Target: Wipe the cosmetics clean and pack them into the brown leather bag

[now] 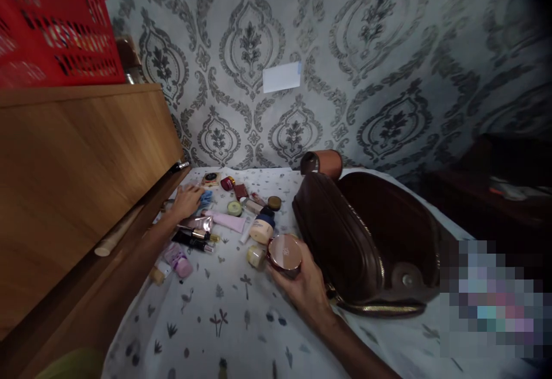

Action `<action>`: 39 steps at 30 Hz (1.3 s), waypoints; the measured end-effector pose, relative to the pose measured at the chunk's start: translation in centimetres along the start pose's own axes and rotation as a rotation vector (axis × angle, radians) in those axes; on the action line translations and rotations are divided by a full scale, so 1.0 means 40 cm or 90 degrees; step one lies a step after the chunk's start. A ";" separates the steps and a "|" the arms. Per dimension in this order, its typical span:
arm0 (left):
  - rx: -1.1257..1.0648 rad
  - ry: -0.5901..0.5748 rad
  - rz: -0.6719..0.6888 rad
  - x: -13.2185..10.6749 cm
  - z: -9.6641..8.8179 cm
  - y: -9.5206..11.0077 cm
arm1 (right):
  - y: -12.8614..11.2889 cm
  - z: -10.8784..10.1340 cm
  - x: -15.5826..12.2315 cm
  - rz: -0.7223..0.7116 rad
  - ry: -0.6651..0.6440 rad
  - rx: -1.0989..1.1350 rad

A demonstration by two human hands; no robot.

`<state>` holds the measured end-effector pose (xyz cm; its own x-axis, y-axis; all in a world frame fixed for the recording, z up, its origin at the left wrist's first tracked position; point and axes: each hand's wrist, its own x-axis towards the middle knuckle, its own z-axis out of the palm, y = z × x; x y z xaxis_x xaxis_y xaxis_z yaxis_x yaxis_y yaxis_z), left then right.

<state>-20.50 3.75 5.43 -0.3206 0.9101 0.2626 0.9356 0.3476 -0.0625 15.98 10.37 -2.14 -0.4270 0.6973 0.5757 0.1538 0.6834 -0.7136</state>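
My right hand (308, 284) is wrapped around a round cosmetic jar (285, 252) with a shiny rose-brown lid. It holds the jar up beside an open dark brown leather bag (340, 235). At the left, my left hand (188, 199) reaches over the cosmetics with fingers stretched out, by a crumpled blue item (206, 199). Around it lie a pink tube (224, 219), a small green-lidded jar (234, 208) and several dark slim tubes (192, 240). A cream-coloured jar (261, 229) and a small yellowish jar (256, 257) are close to the held jar.
A wooden cabinet (86, 166) borders the left side, topped by a red plastic basket (60, 28). Behind the bag stands a brown cylindrical holder (328, 164). A patterned white cloth (215, 321) covers the surface up to the wallpapered wall (297, 34).
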 end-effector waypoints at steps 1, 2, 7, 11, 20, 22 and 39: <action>-0.002 0.012 -0.010 0.006 -0.001 0.010 | -0.002 -0.001 0.001 0.002 0.000 0.004; -0.008 0.020 -0.009 0.015 -0.001 0.028 | -0.003 -0.001 0.001 0.003 0.001 0.008; -0.079 -0.018 0.185 0.047 0.018 0.219 | -0.005 -0.004 0.003 -0.004 0.011 0.025; -0.094 -0.071 0.313 0.054 0.040 0.309 | -0.012 -0.009 0.003 0.005 0.012 0.021; -0.074 -0.007 0.207 0.074 -0.003 0.314 | -0.014 -0.011 -0.002 0.001 0.019 0.038; -0.095 -0.032 0.304 0.042 0.002 0.399 | -0.009 -0.010 -0.004 -0.011 0.045 0.043; -0.010 0.021 0.078 -0.224 -0.085 0.221 | -0.009 -0.009 -0.013 -0.017 0.031 0.038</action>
<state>-8.84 -2.09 5.79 -0.1991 0.9375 0.2855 0.9696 0.2307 -0.0813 16.46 9.86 -2.04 -0.3858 0.6900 0.6125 0.0896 0.6887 -0.7195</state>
